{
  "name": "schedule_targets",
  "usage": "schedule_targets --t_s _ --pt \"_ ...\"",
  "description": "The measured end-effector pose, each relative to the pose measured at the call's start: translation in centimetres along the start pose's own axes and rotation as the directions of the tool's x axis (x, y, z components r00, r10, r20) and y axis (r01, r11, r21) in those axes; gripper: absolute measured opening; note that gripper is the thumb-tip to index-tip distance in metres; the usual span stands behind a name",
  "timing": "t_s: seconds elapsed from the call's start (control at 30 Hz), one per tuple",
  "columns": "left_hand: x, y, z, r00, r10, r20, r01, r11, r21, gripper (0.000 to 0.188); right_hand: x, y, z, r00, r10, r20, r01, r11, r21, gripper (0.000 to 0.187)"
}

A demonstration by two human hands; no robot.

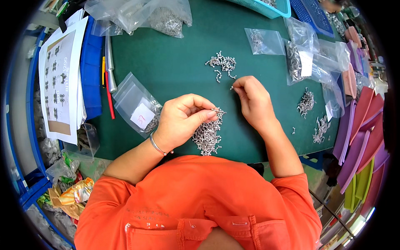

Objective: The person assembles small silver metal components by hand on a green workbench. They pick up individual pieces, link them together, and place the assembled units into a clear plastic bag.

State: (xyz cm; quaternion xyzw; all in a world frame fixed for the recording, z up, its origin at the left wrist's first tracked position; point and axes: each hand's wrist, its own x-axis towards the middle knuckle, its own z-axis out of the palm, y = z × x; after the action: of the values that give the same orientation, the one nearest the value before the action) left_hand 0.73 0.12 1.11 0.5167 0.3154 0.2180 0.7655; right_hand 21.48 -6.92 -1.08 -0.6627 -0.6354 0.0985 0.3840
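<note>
My left hand [180,120] pinches a small silver metal piece [217,111] between thumb and fingertips. Directly beneath and beside it lies a pile of small silver metal pieces [207,139], near the table's front edge. To the right, my right hand [255,102] is closed in a pinch, with a tiny silver bit [231,88] at its fingertips, too small to name. Beyond the hands is a looser heap of short, knobbly silver chain-like pieces [223,61]. A bracelet [155,143] circles my left wrist.
Left on the green table [166,62] are a zip bag of parts [139,109], a red pen [110,96] and printed sheets [62,83]. Two small metal piles [306,102] [321,130] lie right, near clear bags [295,62]. A turquoise tray [277,9] stands at the back.
</note>
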Motion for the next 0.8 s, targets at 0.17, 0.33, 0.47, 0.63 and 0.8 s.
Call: schedule_targets --t_s 0.17,0.33,0.47,0.63,0.8 --pt "0.0 -0.2 -0.8 0.99 0.084 0.113 -0.12 0.922 0.368 0.013 -1.2 -1.3 -0.5 0.997 0.073 0.034 -0.08 0.948 0.309 0.019" --pt "0.1 0.4 -0.1 0.997 -0.049 0.059 0.029 0.955 0.294 0.013 -1.7 -2.8 -0.4 0.998 0.017 -0.064 0.007 0.934 0.357 0.021" --pt "0.6 0.2 -0.1 0.984 -0.159 0.084 0.167 0.982 -0.091 0.014 -1.3 -3.5 -0.6 0.965 -0.261 -0.004 0.25 0.92 0.302 0.028" --pt "0.3 -0.5 0.0 1.0 0.003 -0.015 -0.004 0.997 -0.076 0.012 0.5 -0.9 -0.5 0.999 -0.043 0.01 0.044 0.994 -0.102 0.024" --pt "-0.2 -0.4 0.1 0.993 0.12 0.015 -0.12 0.991 0.056 0.01 1.0 1.8 0.4 1.0 0.019 0.025 -0.012 0.965 -0.261 0.014"
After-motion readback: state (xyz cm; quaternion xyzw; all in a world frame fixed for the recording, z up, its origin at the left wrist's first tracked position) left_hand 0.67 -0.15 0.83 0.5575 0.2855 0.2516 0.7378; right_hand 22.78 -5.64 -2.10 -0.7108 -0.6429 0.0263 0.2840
